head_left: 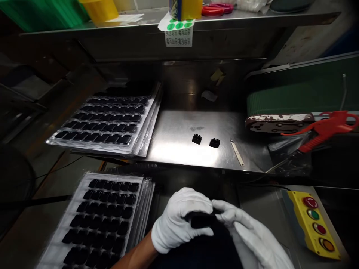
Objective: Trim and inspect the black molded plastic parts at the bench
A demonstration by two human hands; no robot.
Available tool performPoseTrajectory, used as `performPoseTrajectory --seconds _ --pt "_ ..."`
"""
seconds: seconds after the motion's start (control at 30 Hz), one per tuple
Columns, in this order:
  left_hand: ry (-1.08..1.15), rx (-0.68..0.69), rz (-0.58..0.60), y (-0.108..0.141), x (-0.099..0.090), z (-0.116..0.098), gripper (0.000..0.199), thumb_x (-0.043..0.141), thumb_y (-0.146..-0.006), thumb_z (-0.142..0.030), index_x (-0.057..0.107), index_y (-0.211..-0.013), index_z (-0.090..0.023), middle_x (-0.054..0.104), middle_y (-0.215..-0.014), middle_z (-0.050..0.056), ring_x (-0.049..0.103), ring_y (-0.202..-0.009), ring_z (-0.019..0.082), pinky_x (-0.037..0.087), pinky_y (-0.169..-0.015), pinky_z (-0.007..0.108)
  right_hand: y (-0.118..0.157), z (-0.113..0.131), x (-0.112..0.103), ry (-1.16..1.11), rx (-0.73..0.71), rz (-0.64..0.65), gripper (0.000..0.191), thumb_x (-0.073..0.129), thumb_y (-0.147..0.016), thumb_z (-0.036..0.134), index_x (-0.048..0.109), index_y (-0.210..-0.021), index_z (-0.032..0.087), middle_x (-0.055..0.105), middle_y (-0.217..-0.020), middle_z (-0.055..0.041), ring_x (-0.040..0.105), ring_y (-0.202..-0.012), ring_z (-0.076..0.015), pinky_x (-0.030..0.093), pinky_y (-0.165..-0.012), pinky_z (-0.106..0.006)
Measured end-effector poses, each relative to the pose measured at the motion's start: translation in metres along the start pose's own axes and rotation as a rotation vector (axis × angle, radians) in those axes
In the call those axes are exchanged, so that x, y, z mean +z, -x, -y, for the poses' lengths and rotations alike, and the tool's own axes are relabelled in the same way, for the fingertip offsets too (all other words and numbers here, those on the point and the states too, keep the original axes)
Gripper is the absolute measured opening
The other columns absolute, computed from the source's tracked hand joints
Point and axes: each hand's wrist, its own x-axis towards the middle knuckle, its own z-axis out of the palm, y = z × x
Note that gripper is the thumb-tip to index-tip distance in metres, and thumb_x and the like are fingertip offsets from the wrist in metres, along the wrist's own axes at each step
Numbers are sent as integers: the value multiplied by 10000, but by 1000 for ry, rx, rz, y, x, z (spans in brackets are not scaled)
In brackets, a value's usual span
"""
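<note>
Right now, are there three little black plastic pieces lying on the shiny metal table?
No, only two small black plastic pieces lie on the shiny steel table, side by side.

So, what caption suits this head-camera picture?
White-gloved left hand and right hand hold a small black plastic part beside clear blister trays.

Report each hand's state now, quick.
Left hand: white-gloved, closed around a small black plastic part.
Right hand: white-gloved, fingertips pinching the same part's right end.

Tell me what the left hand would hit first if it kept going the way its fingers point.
Probably the right hand: the left hand points rightward, both already meeting around a small black part.
</note>
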Motion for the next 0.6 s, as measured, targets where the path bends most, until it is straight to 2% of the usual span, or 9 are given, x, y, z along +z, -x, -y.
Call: performPoseTrajectory --seconds 0.1,0.17,0.27,0.33,0.4,0.47,0.5,0.53,0.6 --pt "33 -33 43 -7 6 0 489 907 -590 -212 711 -1037 -236 769 -943 48 709 -883 219 524 -864 333 1 -10 -3 -305 89 -7 150 604 -872 363 699 -944 273 710 -1188 -48 670 -1099 -252 578 -921 -338" --pt "48 -82 73 -12 11 -4 472 917 -572 -238 724 -1003 -227 764 -917 48 697 -849 213 519 -848 327 3 -18 -10 -364 126 -25 155 590 -880 373 684 -960 279 706 -1185 -35 686 -1049 -215 580 -898 -299" --pt "63 -351 89 -26 31 -13 373 912 -576 -297 744 -891 -192 733 -861 42 659 -802 198 518 -797 306 5 -26 -34 -107 101 -119 245 500 -923 427 641 -859 237 722 -1081 -54 699 -922 -198 601 -811 -299" --pt "120 -630 52 -39 58 -16 297 871 -640 -308 732 -867 -177 698 -821 17 623 -767 173 511 -736 276 8 -31 -55 262 -98 -282 219 518 -914 363 602 -772 218 726 -998 -67 695 -912 -212 599 -797 -321" --pt "305 -857 2 -55 97 -14 220 788 -745 -339 712 -870 -175 670 -811 1 603 -772 166 512 -728 278 12 -40 -79 637 -361 -447 129 512 -890 232 641 -886 223 724 -1027 -77 689 -972 -222 599 -820 -343" --pt "532 -1013 -3 -71 147 -6 230 731 -790 -405 714 -880 -195 671 -834 11 621 -828 195 534 -776 321 19 -53 -109 857 -496 -595 270 438 -908 229 655 -1068 250 729 -1036 -74 697 -967 -229 612 -792 -365" --pt "612 -1076 31 -79 176 -1 254 732 -777 -440 719 -879 -208 678 -845 21 637 -859 217 544 -799 346 25 -62 -127 899 -492 -666 311 408 -926 287 652 -1116 260 737 -1000 -72 708 -917 -236 619 -743 -369" --pt "653 -1135 92 -87 207 5 283 747 -748 -470 723 -881 -222 685 -847 29 652 -877 236 552 -809 364 32 -71 -147 899 -467 -786 316 403 -932 360 673 -1063 261 744 -905 -61 714 -806 -230 618 -667 -353" --pt "654 -1215 281 -104 276 12 332 763 -708 -518 718 -859 -225 689 -801 43 676 -841 259 567 -776 387 53 -88 -195 889 -430 -933 309 428 -904 428 698 -928 279 734 -789 -27 684 -651 -205 589 -562 -317"
